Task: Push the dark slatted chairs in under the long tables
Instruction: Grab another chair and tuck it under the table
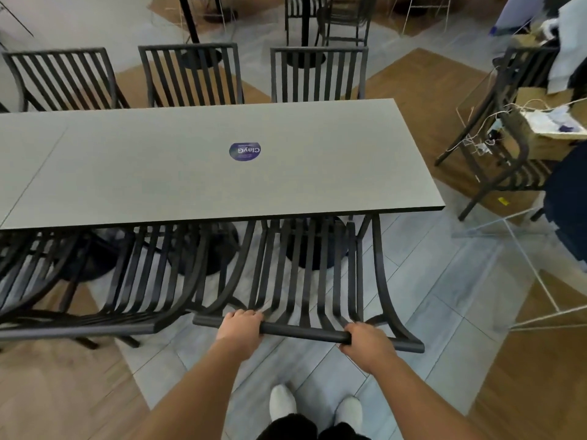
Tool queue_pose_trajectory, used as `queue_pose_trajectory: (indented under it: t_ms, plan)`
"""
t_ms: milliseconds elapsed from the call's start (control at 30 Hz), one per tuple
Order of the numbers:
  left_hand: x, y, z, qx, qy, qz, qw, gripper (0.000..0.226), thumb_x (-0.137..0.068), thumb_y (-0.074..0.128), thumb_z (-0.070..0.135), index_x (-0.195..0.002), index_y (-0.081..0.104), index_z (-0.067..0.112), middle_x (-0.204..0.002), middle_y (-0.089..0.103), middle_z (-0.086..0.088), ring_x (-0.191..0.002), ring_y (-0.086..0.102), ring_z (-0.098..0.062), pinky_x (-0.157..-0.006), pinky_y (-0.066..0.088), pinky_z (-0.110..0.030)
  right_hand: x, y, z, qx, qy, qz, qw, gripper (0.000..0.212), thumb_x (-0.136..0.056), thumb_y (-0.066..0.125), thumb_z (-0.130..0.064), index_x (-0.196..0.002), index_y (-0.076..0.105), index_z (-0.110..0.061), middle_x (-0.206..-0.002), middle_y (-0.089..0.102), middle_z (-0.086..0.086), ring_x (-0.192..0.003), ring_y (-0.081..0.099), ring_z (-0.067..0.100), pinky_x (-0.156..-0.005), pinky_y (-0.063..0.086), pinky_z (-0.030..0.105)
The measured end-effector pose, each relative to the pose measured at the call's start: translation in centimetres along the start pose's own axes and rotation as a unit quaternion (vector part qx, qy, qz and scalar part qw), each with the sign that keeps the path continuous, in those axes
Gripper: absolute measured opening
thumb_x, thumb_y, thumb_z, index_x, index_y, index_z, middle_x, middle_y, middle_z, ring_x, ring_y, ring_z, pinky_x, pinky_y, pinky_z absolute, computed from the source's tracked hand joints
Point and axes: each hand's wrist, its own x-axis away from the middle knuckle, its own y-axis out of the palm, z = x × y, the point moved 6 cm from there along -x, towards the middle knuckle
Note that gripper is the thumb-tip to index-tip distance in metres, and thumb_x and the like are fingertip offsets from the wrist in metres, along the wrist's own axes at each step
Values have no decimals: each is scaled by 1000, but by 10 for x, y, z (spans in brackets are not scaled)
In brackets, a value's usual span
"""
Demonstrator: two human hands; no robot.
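Floor (428, 281): grey tile with wood-look panels set at angles.

Long grey desk (158, 160) crosses the view from the left edge to a right end past centre. A seam splits its top toward the left. Round dark sticker (245, 151) sits mid-top, lettering upside down from here.

Far long edge: three dark slatted chairs, left (60, 79), middle (190, 74), right (319, 74), backs upright and close against the desk edge.

Near long edge: two more slatted chairs visible. Left neighbour chair (127, 281) has its seat under the desk, its top rail toward the viewer. The held chair (305, 271) stands at the desk's near right corner, its seat front under the near edge, its backrest slats rising toward the camera. Round dark pedestal bases (206, 249) show beneath the desk, through the slats.

Right side, well apart from the desk: another dark chair (508, 160) loaded with cardboard boxes (546, 138), white cables and cloth. A white wire frame (540, 281) stands on the floor near it.

Top rail (305, 334) of the held chair: both hands on it. Left hand (239, 328) wraps the rail left of centre, fingers curled over the top. Right hand (365, 342) grips near the rail's right end, fingers curled round, thumb beneath.

White shoes (282, 404) on the tile directly below the arms.
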Motion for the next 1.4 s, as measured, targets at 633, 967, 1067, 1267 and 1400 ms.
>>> queue_pose_trajectory:
  t_ms: [633,967,1067,1267,1400]
  plan:
    - [-2,6,21,-37,-47,-26,998,45,-107,49,37,-149,41,25,-149,51,-3,-139,44,-34,-116,30,-49,-15,12,23,101,-9,2,995,19,-101,54,-18,-118,63,-18,-115,65,2,-104,62,22,-95,46,36]
    - [-2,11,98,-17,-64,-49,997,50,-108,46,37,-154,33,22,-148,48,-6,-138,44,-38,-116,29,-54,-19,-22,97,116,-31,13,993,22,-98,59,-18,-120,63,-21,-116,63,-2,-106,61,18,-98,45,33]
    - [-9,9,120,0,-60,-50,997,48,-108,46,37,-152,35,22,-146,49,-6,-136,45,-37,-116,31,-53,-25,-34,117,123,-36,15,992,22,-99,59,-20,-120,64,-22,-115,64,-2,-106,61,18,-97,44,32]
    - [-23,1,138,28,-62,-51,996,46,-107,49,36,-149,38,22,-142,50,-6,-135,46,-36,-115,31,-52,-39,-49,135,148,-43,20,988,21,-100,55,-16,-118,65,-22,-113,63,-2,-105,61,18,-96,44,33]
    - [-34,-5,142,42,-59,-48,996,42,-106,50,36,-145,42,23,-139,52,-5,-134,46,-34,-116,32,-52,-50,-57,140,166,-44,24,985,23,-100,54,-15,-119,64,-22,-115,62,-1,-108,60,20,-96,43,34]
